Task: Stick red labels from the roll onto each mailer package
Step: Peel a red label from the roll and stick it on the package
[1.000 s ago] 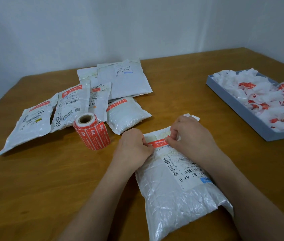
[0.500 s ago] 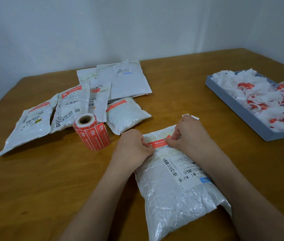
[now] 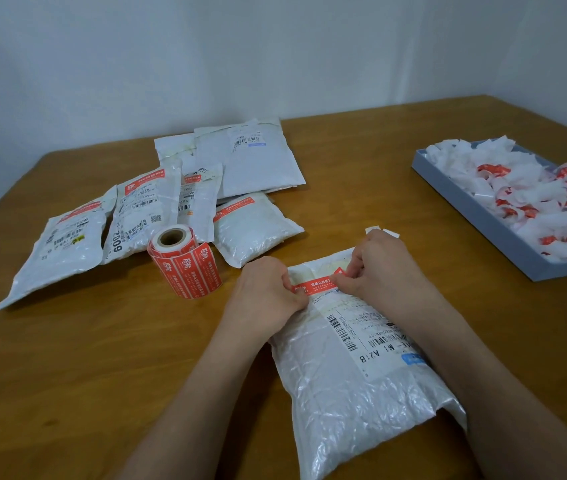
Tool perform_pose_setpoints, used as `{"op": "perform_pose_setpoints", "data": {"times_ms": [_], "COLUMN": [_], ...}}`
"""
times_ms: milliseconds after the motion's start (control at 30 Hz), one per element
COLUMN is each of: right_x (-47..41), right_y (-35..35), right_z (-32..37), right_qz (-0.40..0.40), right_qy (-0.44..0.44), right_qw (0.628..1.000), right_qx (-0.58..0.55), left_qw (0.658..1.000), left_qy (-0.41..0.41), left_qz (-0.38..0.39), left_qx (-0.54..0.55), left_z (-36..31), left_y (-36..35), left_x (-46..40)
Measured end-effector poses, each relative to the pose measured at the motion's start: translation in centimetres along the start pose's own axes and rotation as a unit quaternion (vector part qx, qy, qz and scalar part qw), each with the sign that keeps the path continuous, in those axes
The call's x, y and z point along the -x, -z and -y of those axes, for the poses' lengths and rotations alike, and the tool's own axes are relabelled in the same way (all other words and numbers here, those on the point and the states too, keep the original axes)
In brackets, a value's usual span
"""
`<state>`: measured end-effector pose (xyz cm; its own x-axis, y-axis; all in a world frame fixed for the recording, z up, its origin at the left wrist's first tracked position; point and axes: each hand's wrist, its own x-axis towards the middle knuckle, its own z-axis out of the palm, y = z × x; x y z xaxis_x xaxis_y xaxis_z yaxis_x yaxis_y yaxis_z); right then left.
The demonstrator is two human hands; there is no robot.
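Head view: left hand (image 3: 268, 299) and right hand (image 3: 384, 268) pinching red label (image 3: 316, 285) ends, pressing onto near mailer (image 3: 351, 368). Four mailers (image 3: 143, 209) beside roll (image 3: 185, 259) showing labels; rear two (image 3: 258, 161) seemingly lacking.

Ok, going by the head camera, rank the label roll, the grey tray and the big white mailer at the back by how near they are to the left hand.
1. Label roll, just left of the left hand.
2. Big white mailer, at the back.
3. Grey tray, far right.
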<state>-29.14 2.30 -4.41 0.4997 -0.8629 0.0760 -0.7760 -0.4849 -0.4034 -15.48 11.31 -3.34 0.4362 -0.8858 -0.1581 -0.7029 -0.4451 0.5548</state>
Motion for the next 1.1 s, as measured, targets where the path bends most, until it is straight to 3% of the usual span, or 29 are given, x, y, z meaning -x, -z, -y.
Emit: {"op": "perform_pose_setpoints", "data": {"times_ms": [167,300,500,667,800,1100], "right_x": [0.1,0.3,1.0,2.3,2.7,2.4], "right_y": [0.4,1.1,2.6,1.1,-0.9,-0.8], "right_z": [0.0,-0.6,-1.7,-1.6,-2.1,-1.9], "right_qz": [0.007,0.007,0.021,-0.045,-0.053,-0.009], "right_qy": [-0.01,-0.019,0.049,0.151,0.184,0.196], "right_qw": [1.0,0.998,0.993,0.98,0.977,0.98], "right_qx": [0.0,-0.064,-0.105,-0.123,-0.096,-0.036], "left_qw": [1.0,1.0,0.998,0.996,0.991,0.978], "left_qy": [0.0,-0.009,-0.034,-0.055,-0.07,-0.183], "left_qz": [-0.002,-0.014,-0.035,-0.062,-0.115,-0.104], "left_qx": [-0.001,0.008,0.032,0.041,0.019,-0.007], "left_z": [0.0,0.2,0.9,0.9,0.9,2.2], "left_y": [-0.2,-0.2,-0.1,0.2,0.3,-1.1], "left_x": [0.0,0.1,0.1,0.1,0.5,2.0]}}
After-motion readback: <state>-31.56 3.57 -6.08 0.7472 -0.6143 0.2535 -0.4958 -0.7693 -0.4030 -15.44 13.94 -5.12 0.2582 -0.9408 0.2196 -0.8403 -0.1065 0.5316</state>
